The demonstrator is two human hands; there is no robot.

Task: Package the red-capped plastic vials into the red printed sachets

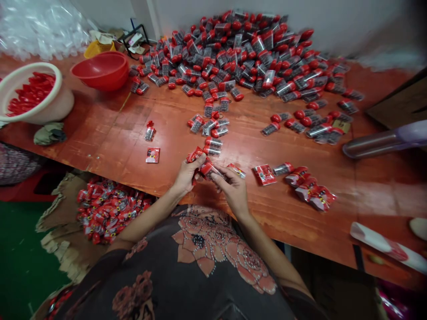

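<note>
My left hand point(187, 174) and my right hand point(233, 189) meet at the near edge of the red-brown table point(110, 133). Together they are closed on a small clear tube with a red cap point(207, 169). The left fingers also pinch a red printed wrapper point(195, 154). Another red wrapper point(236, 170) lies just beyond my right fingers. A few loose tubes point(213, 146) lie right above my hands.
A big heap of red-capped tubes point(240, 53) fills the far table. A stack of red wrappers point(312, 189) lies right; a single wrapper point(152, 154) left. A red bowl point(102, 70) and a white basin of red caps point(30, 93) stand far left. A cardboard box of wrapped pieces point(106, 209) sits below.
</note>
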